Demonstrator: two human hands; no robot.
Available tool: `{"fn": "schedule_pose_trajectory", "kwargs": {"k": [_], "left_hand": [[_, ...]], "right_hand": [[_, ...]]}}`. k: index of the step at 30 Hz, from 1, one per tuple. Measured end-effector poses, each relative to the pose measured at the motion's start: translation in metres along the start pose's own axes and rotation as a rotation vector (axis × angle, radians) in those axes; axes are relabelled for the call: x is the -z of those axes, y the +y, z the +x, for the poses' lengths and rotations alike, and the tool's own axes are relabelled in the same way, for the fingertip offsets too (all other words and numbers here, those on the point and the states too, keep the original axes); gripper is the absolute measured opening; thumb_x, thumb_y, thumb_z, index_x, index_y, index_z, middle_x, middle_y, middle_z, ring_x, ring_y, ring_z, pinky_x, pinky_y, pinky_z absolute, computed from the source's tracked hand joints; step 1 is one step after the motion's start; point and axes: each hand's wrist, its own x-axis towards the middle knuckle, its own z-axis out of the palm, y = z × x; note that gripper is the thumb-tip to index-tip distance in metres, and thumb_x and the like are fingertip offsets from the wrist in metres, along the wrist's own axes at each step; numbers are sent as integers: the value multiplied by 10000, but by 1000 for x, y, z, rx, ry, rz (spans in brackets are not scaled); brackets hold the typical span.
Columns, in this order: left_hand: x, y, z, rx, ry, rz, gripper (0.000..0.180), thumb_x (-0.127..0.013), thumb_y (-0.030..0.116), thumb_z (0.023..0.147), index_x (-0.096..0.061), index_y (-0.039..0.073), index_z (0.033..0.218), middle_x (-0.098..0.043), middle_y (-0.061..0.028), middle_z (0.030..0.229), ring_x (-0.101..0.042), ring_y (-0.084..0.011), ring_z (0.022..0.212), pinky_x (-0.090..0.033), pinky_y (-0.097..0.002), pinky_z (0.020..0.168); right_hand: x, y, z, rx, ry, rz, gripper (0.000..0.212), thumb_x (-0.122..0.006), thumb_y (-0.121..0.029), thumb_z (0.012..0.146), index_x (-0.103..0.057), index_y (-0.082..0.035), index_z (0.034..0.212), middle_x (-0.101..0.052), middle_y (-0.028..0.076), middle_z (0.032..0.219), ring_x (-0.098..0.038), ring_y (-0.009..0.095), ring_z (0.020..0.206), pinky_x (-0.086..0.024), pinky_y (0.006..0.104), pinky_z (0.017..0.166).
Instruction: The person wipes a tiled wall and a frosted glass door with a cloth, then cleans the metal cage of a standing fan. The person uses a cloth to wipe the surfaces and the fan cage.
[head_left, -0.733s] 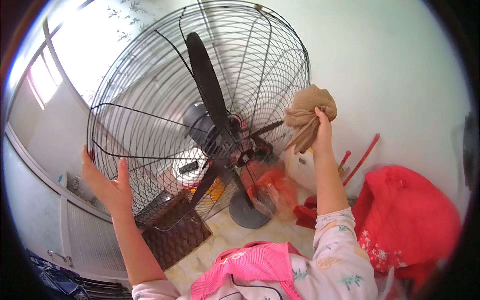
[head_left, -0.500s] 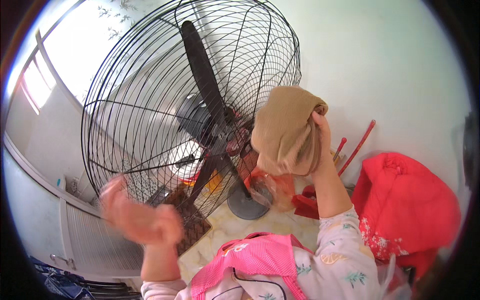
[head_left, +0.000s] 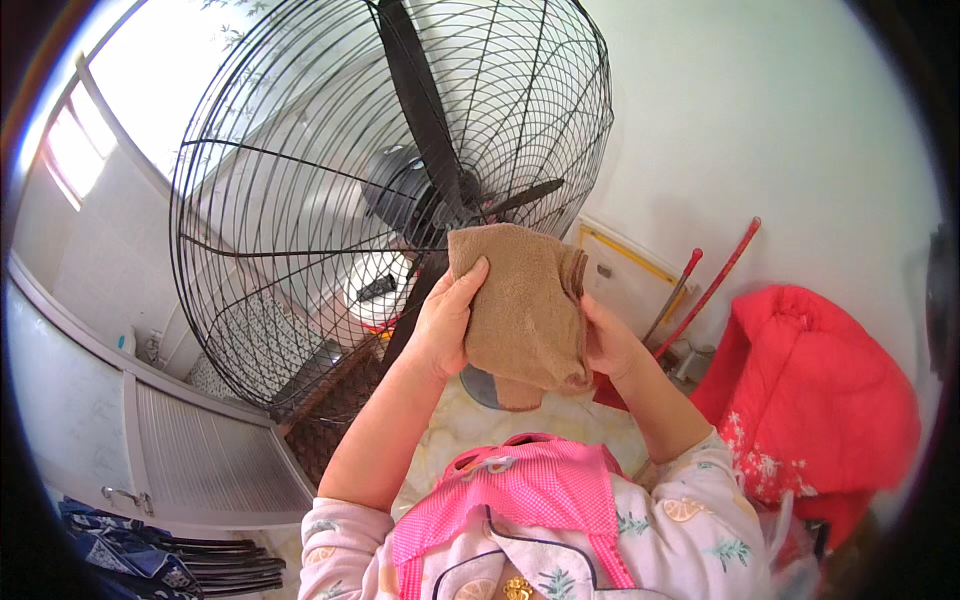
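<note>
Fan [head_left: 396, 190] cut off above; cloth [head_left: 522, 308] partly hides right hand [head_left: 608, 340].

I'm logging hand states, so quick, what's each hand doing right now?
Left hand: closed on the left side of the folded brown cloth, thumb on top.
Right hand: holding the cloth's right edge.

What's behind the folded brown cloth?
Black pedestal fan: its blades and wire guard show above and left, part of its round base lower left. Whatever sits directly behind the cloth is covered; can't tell.
</note>
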Motion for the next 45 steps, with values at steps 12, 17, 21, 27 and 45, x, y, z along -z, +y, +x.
{"fn": "schedule_pose_trajectory", "kwargs": {"k": [12,17,21,27,45], "left_hand": [[-12,-65,-6,-210,-303,508,670,-533,314,986,-169,84,1500,-364,-144,1431,-436,-199,1256,-437,-339,991],[-19,-63,-10,44,-35,50,467,-455,306,1021,-382,69,1417,-499,-73,1339,-489,-168,1212,-422,-338,1018],[-19,-52,-16,-170,-135,223,476,-392,298,1039,-372,-5,1406,-478,-111,1365,-474,-196,1247,-377,-333,1062],[-39,-87,-36,-511,-154,1315,617,-359,400,1007,-276,-2,1468,-46,-251,1564,0,-436,1446,-60,-560,1126],[36,109,-155,-1937,794,1417,389,-399,247,1016,-448,5,1317,-436,-220,1387,-387,-355,1323,-300,-485,1095]], "right_hand": [[-21,-4,-24,121,179,-62,643,-649,-228,892,-324,-120,1437,-504,80,1333,-532,226,1190,-476,400,986],[-12,6,-26,122,90,152,612,-625,-260,916,-330,-99,1428,-480,83,1358,-499,222,1227,-443,402,1021],[-5,11,-20,201,179,12,551,-601,-236,925,-366,-84,1399,-485,86,1356,-509,224,1215,-435,399,1029],[-30,35,-21,139,54,304,495,-551,-376,953,-448,-96,1349,-551,70,1299,-550,206,1168,-458,378,995],[-23,-88,10,917,412,200,440,-552,-213,903,-485,-32,1299,-550,117,1300,-525,298,1195,-395,471,1047]]}}
